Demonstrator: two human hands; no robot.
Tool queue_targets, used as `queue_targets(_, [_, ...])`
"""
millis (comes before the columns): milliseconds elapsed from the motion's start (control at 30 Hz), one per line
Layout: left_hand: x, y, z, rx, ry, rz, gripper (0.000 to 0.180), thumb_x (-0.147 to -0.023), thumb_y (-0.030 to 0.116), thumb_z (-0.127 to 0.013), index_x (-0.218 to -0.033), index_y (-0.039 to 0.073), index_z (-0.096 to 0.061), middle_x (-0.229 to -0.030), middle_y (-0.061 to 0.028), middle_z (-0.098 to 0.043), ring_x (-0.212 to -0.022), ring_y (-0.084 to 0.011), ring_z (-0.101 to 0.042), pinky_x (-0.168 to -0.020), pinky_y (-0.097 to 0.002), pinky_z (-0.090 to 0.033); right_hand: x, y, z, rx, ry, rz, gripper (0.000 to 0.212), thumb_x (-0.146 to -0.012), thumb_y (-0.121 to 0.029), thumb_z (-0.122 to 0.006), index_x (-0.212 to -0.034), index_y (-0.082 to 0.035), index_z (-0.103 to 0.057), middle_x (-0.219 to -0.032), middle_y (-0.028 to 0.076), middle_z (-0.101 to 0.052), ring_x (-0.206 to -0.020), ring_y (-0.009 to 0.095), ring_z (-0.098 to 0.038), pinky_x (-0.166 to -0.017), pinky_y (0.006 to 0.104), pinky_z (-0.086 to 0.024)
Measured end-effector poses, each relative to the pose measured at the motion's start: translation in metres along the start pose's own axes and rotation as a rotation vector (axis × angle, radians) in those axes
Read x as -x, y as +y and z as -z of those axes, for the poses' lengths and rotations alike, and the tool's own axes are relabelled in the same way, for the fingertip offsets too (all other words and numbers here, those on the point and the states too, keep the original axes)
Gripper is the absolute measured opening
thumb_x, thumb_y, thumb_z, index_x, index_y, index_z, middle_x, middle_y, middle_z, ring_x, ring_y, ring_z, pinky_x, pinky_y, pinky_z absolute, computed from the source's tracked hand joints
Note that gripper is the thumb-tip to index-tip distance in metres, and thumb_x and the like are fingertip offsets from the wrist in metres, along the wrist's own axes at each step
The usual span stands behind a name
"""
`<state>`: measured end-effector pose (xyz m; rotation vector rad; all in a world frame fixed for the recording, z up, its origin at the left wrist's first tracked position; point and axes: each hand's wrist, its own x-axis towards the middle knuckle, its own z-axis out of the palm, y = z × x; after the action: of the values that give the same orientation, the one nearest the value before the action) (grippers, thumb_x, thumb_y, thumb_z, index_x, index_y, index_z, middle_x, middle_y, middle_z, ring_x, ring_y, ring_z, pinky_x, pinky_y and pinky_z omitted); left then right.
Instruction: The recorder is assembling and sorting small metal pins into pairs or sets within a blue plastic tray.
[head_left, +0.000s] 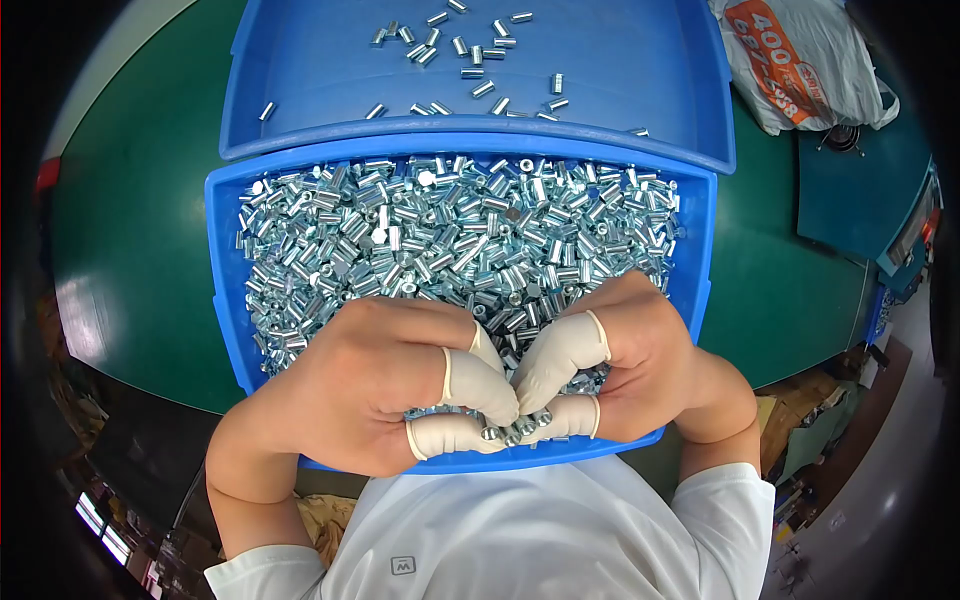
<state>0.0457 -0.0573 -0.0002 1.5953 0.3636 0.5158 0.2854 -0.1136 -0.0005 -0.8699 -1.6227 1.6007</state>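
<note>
White shirt [520,530], six o'clock; left hand [365,390] and right hand [645,365], both pinching metal sleeves [513,435] near six-o'clock rim of blue bin [222,260]. Probably light, rigid, slippery; best gripped mid-barrel.

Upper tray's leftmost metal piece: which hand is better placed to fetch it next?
Probably the left hand: it is nearer the leftmost piece than the right hand. Both hold other pieces, though.

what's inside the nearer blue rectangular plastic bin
Small silvery metal cylinders fill the bin; the left hand and right hand hide some, and its floor is covered.
</note>
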Motion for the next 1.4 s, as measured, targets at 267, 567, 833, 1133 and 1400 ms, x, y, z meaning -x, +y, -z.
queue_targets(267, [-0.0013, -0.0032, 0.0004, 0.025, -0.001, 0.002, 0.025, -0.074, 0.021, -0.09, -0.084, 0.004, -0.075, -0.075, -0.008, -0.068, -0.063, -0.0219, -0.063, -0.055, -0.0318, -0.049, -0.0003, 0.0004, -0.0015, -0.011, 0.036, 0.003, 0.016, -0.077, -0.009, -0.09, -0.084, -0.006, -0.076, -0.081, 0.008, -0.077, -0.068, 0.019, -0.075, -0.059, 0.0256, -0.056])
queue_targets(567, [-0.0026, 0.0001, 0.0011, 0.019, 0.018, 0.04, 0.026, -0.072, 0.022, -0.091, -0.085, 0.005, -0.075, -0.077, -0.008, -0.069, -0.064, -0.0211, -0.065, -0.055, -0.0302, -0.049, -0.0012, -0.002, -0.0007, -0.025, 0.048, -0.019, 0.018, -0.075, -0.008, -0.091, -0.085, -0.005, -0.076, -0.082, 0.009, -0.077, -0.07, 0.019, -0.076, -0.061, 0.0251, -0.056])
queue_targets(833, [-0.0002, 0.0003, 0.0017, 0.007, 0.013, 0.049, 0.026, -0.076, 0.024, -0.088, -0.086, 0.004, -0.075, -0.077, -0.0083, -0.069, -0.066, -0.0215, -0.066, -0.056, -0.0308, -0.051, -0.002, -0.0017, -0.0008, 0.0, 0.039, -0.008, 0.018, -0.075, -0.008, -0.091, -0.085, -0.004, -0.076, -0.082, 0.009, -0.077, -0.071, 0.02, -0.076, -0.062, 0.0256, -0.057])
queue_targets(1133, [-0.0019, 0.0024, 0.0026, 0.016, 0.001, 0.057, 0.019, -0.076, 0.012, -0.084, -0.092, 0.01, -0.075, -0.081, -0.0055, -0.07, -0.068, -0.0235, -0.068, -0.058, -0.0323, -0.052, -0.002, -0.0024, -0.0013, 0.001, 0.055, -0.006, 0.018, -0.075, -0.008, -0.091, -0.084, -0.005, -0.076, -0.082, 0.009, -0.077, -0.07, 0.019, -0.076, -0.061, 0.0252, -0.056])
queue_targets(1400, [-0.0011, -0.0018, 0.0009, 0.025, 0.023, 0.024, 0.027, -0.075, 0.025, -0.089, -0.086, 0.004, -0.075, -0.078, -0.0083, -0.069, -0.065, -0.0205, -0.065, -0.055, -0.0303, -0.049, -0.0021, -0.0034, -0.0006, -0.002, 0.051, -0.016, 0.015, -0.076, -0.008, -0.089, -0.083, -0.006, -0.076, -0.081, 0.007, -0.077, -0.07, 0.018, -0.076, -0.06, 0.0245, -0.056])
